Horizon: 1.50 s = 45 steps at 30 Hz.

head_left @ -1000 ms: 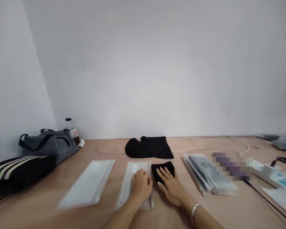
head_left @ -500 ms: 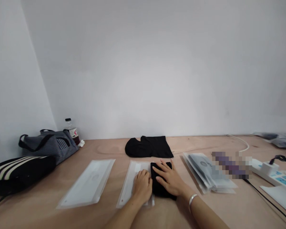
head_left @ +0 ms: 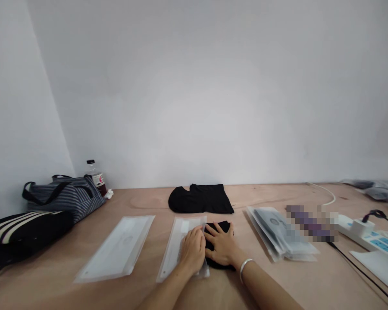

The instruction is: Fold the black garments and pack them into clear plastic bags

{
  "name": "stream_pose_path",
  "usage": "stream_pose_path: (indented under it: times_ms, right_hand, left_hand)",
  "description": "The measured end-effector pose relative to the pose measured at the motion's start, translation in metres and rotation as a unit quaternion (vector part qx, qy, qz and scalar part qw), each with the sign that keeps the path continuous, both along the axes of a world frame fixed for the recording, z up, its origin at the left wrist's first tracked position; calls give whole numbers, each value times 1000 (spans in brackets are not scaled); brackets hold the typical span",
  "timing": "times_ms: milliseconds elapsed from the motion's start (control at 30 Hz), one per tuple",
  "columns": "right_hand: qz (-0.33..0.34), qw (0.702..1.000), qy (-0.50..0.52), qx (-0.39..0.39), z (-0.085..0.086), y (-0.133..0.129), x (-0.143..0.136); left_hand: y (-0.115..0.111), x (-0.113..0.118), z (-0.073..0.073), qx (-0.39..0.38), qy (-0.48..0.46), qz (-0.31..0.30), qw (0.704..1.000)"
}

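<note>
A folded black cloth [head_left: 218, 260] lies on the table with my right hand [head_left: 222, 246] flat on top, fingers spread. To its left, my left hand [head_left: 194, 249] rests palm down on a frosted plastic zip bag [head_left: 171, 258], its fingers close together and slightly bent, touching the cloth's left edge. Part of the bag and much of the cloth are hidden under the hands. Beyond them a flat black fabric piece [head_left: 202, 199], shaped like a hood, lies near the wall.
Another frosted zip bag [head_left: 116, 249] lies to the left, and a stack of filled bags [head_left: 278, 234] to the right. Farther left are a striped bag [head_left: 64, 198], a black pouch [head_left: 29, 234] and a bottle [head_left: 97, 177]. A power strip [head_left: 370, 239] with cables stands at right.
My right hand has moved slightly left over the folded cloth, closer to my left hand. The fingers of my left hand have straightened and reach a little farther forward.
</note>
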State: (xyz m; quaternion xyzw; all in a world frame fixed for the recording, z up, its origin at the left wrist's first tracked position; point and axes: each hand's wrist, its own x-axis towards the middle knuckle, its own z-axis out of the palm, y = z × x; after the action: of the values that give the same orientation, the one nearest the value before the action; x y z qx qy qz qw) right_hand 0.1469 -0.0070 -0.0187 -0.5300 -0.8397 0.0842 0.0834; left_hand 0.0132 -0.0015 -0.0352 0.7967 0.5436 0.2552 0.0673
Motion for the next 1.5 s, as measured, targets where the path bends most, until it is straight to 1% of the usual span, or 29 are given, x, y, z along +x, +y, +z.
stream_pose_path:
  times_ms: [67, 133, 200, 233, 300, 333, 367, 400, 467, 533, 567, 633, 700, 767, 833, 900, 967, 1100, 1267, 1400, 1500]
  right_hand:
    - [-32, 999, 4, -2, 0, -2, -9]
    - [-86, 996, 20, -24, 2, -5, -16]
    - [-136, 988, 53, -55, 7, -12, -19]
    - [-141, 985, 73, -65, 10, -17, -18]
    - [-111, 985, 108, -70, 17, -28, -13]
    - [-92, 987, 114, -64, 20, -34, -10]
    - [-83, 989, 110, -54, 22, -39, -7]
    - [-86, 991, 96, -41, 25, -43, -3]
    - [-113, 992, 55, -6, 29, -49, 2]
    - [-123, 992, 24, 29, 32, -49, 8]
    - [-109, 993, 20, 42, 34, -47, 11]
    - [-47, 996, 36, 62, 36, -41, 21]
    - [48, 995, 64, 64, 36, -34, 32]
    - [120, 988, 81, 44, 32, -29, 43]
    - [152, 985, 78, 9, 25, -25, 50]
    - [160, 985, 67, -21, 18, -22, 54]
    - [163, 984, 55, -41, 14, -21, 55]
    - [161, 984, 41, -58, 13, -18, 53]
    - [154, 986, 40, -41, 12, -15, 47]
    - [120, 992, 35, -9, 6, -18, 38]
    - [94, 995, 28, 17, 2, -25, 32]
  left_hand:
    - [2, -1, 1, 0, -10, -21, 1000]
    - [4, -6, 3, 2, -18, -48, 999]
    - [4, -15, 9, -5, -23, -109, 994]
    - [4, -20, 13, -14, -22, -151, 988]
    - [1, -29, 23, -40, -1, -236, 971]
    - [-1, -32, 29, -52, 18, -265, 963]
    - [-3, -34, 35, -59, 40, -279, 958]
    - [-4, -35, 40, -62, 59, -283, 955]
    - [-7, -34, 46, -53, 83, -274, 957]
    - [-9, -31, 48, -35, 81, -251, 964]
    - [-10, -30, 46, -25, 68, -233, 970]
    - [-14, -30, 40, -10, 28, -195, 980]
    - [-19, -34, 31, -5, -7, -165, 986]
    - [-26, -39, 23, -13, -3, -163, 986]
    - [-32, -44, 17, -34, 29, -180, 983]
    - [-35, -47, 15, -60, 53, -200, 977]
    - [-35, -49, 16, -80, 58, -215, 972]
    - [-32, -50, 18, -94, 49, -237, 966]
    - [-31, -51, 24, -103, 42, -250, 962]
    - [-32, -54, 34, -105, 47, -275, 954]
    - [-29, -57, 35, -90, 55, -272, 956]
